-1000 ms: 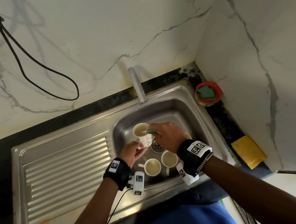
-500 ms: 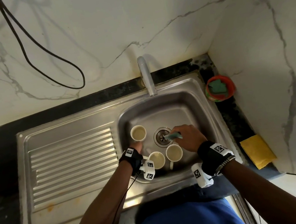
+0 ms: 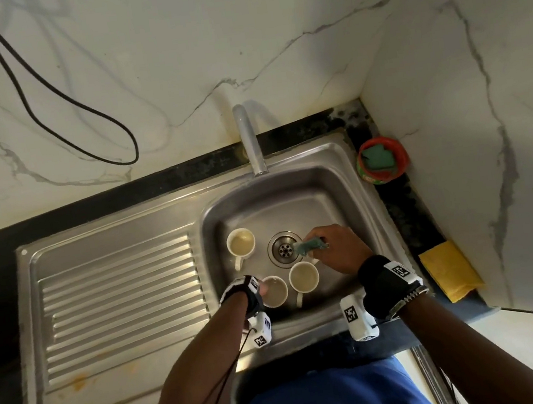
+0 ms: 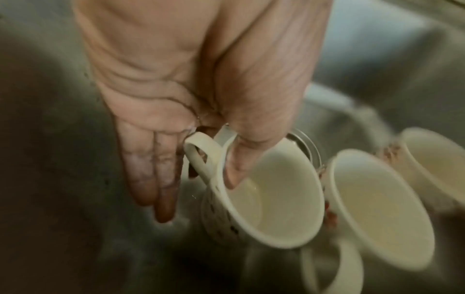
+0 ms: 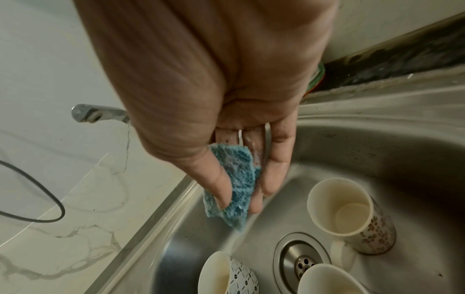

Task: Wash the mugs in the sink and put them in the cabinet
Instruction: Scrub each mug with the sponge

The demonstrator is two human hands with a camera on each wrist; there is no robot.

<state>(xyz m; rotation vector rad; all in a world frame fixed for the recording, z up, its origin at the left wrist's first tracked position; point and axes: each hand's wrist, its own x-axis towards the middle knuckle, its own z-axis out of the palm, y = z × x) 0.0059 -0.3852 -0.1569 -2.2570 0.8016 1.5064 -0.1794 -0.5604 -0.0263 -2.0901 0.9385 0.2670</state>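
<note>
In the lower middle of the head view, a cream mug [image 3: 275, 290] is being pinched at its rim beside the handle by the left hand [image 3: 260, 290], thumb inside, the other fingers hanging straight. A blue scrub pad [image 3: 310, 247] is being gripped between thumb and fingers of the right hand [image 3: 339, 248] right of the drain [image 3: 284, 249]. Two more mugs are being left standing in the sink [image 3: 345, 191]: one [image 3: 241, 242] left of the drain, one [image 3: 303, 276] just beside the held mug.
</note>
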